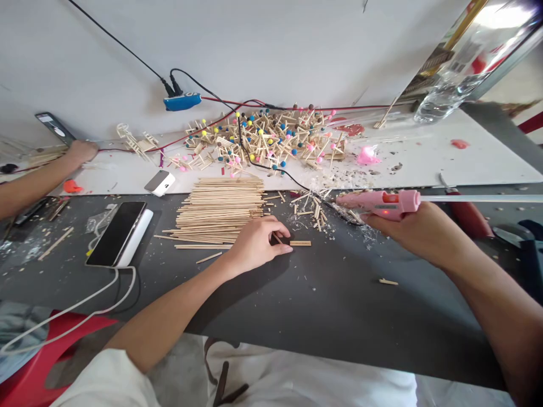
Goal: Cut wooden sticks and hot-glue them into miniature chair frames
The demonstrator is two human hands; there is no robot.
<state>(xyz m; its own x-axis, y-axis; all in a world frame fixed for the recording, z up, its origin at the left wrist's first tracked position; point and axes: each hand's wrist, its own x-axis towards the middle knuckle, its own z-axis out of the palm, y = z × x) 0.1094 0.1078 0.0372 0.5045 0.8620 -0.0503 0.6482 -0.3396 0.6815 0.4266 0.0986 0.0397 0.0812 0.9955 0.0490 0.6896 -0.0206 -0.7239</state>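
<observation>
My left hand [258,243] has thumb and fingers closed around thin wooden sticks [301,243] low over the dark table. Their short ends, lying side by side, poke out beyond the fingertips; the fingers hide the rest. Just behind this hand lies a large pile of straight wooden sticks [220,209]. My right hand [418,229] grips a pink hot glue gun [377,202], whose small red light is lit. A long translucent glue stick [479,198] sticks out of its back end. The nozzle points left, above short stick offcuts [317,212] and strings of dried glue.
Along the wall lies a heap of small stick figures with coloured balls [263,135]. A phone [119,233] on a white block and a white box [160,182] stand left. A co-worker's hand [82,151] reaches in. A bottle [445,90] and red-handled tool [470,217] are right.
</observation>
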